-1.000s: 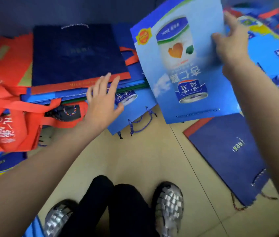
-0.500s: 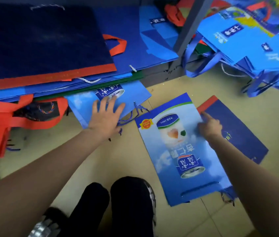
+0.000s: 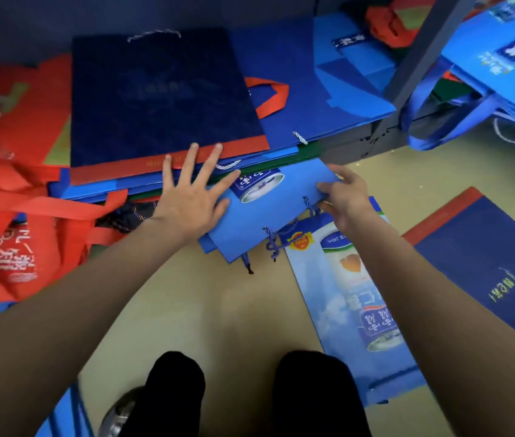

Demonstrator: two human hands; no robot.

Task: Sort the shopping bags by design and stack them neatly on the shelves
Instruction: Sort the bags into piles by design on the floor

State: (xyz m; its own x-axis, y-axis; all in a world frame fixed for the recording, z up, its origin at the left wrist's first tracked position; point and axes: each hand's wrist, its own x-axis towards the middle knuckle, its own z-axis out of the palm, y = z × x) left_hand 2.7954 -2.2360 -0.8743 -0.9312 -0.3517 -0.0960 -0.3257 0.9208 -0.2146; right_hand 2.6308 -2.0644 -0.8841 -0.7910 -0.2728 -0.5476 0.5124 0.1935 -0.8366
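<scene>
Your left hand (image 3: 191,200) lies spread on the stack (image 3: 168,121) at 11 o'clock, steadying it; your right hand (image 3: 343,197) pinches the can bag (image 3: 269,212), apparently to slide it free.

Right hand (image 3: 346,197): it is no longer resting on the printed can bag (image 3: 354,313); it is now gripping the right edge of the light-blue bag (image 3: 269,216) that is sticking out from under the stack.
Left hand (image 3: 191,197): it is now lying further up than before, the spread fingers reaching onto the red border of the navy bag (image 3: 161,99) above the light-blue bag.
Printed can bag: it is now lying alone on the floor, just below the light-blue bag.
</scene>
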